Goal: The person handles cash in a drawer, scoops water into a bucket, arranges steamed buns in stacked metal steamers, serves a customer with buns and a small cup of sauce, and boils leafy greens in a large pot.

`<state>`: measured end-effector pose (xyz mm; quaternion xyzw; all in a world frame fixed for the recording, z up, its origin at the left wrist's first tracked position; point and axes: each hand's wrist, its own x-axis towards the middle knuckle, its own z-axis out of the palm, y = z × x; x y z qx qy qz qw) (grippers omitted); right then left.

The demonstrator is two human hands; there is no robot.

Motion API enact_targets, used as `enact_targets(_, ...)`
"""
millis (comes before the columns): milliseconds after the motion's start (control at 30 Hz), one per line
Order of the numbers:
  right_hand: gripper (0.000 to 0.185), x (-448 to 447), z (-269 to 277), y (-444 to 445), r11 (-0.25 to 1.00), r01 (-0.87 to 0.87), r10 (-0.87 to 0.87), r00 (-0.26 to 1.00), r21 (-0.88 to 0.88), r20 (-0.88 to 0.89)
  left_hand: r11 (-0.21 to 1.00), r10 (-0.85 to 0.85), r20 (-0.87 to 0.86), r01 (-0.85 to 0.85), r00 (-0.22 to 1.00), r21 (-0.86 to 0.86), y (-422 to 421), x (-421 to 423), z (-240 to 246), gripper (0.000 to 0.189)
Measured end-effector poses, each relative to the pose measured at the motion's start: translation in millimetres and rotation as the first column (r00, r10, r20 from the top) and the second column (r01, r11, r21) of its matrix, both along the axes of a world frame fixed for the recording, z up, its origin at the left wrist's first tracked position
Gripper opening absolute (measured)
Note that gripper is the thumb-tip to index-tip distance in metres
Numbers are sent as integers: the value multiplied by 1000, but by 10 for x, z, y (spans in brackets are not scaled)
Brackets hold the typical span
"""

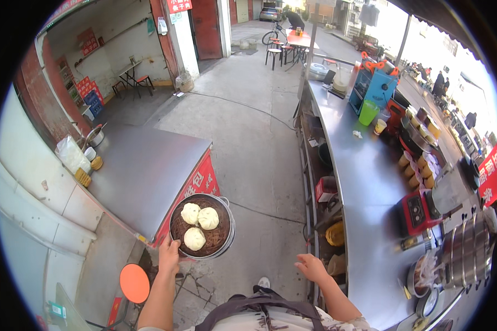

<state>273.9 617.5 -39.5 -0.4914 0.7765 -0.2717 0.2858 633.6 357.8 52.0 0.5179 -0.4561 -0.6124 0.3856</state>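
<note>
My left hand (170, 252) grips the near left side of a round metal steamer basket (227, 244), which looks like a stack of more than one tier. Three white steamed buns (208, 218) rest on its brown woven liner. The basket is held above the floor, beside the corner of a metal-topped table (149, 173). My right hand (310, 267) is empty, with its fingers apart and slightly bent, near the edge of the long steel counter (356, 178).
An orange round stool (134, 283) stands at lower left. Along the counter are a red blender (416, 213), large stacked steamers (466, 252), a blue machine (372, 89) and cups. A cable (265, 213) crosses the concrete floor. Farther off, a person bends near a red table (300, 39).
</note>
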Motion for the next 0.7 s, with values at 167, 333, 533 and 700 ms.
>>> enact_targets(167, 32, -1348, 814, -2205, 984, -137, 124, 986, -116, -108, 993, 65, -20, -63, 998, 99, -1528, -932, 374, 50)
enact_targets(333, 32, -2759, 475, -3676, 995, -81, 93, 965, 61, -245, 985, 169, -8, -168, 986, 39, -3130, -1702, 190, 50)
enact_targets(533, 39, -4477, -475, -3987, 842, 185, -124, 981, 506, -151, 977, 181, -8, -179, 983, 115, -5033, -2754, 53, 53)
enact_targets(700, 25, -6061, -1161, -4896, 584, 392, -354, 911, 711, -211, 951, 299, -37, -294, 954, 92, -6608, -3638, -227, 52)
